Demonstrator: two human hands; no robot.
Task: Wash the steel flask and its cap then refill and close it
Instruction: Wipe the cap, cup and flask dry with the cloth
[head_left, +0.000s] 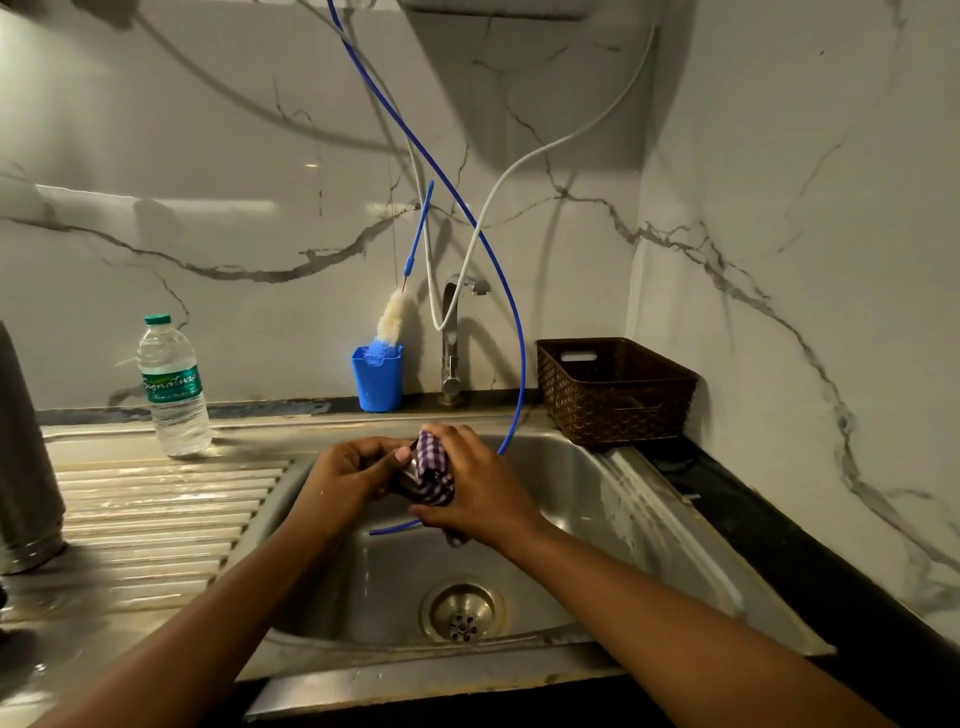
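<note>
Because we work over the sink, any drips fall straight into its bowl. Our left hand curls fingers and thumb round a small dark piece we take to be the cap. Our right hand clamps a purple checked cloth against it, fingers wrapped over the fabric. Gripping from both sides lets the cloth rub all round. Little of the cap shows, only a dull grey glint beside the thumb. The steel flask stands upright on the draining board left of the sink, matte grey with a shinier band at its base and its top out of frame. A water bottle stands behind the sink's left rim, likely for refilling.
</note>
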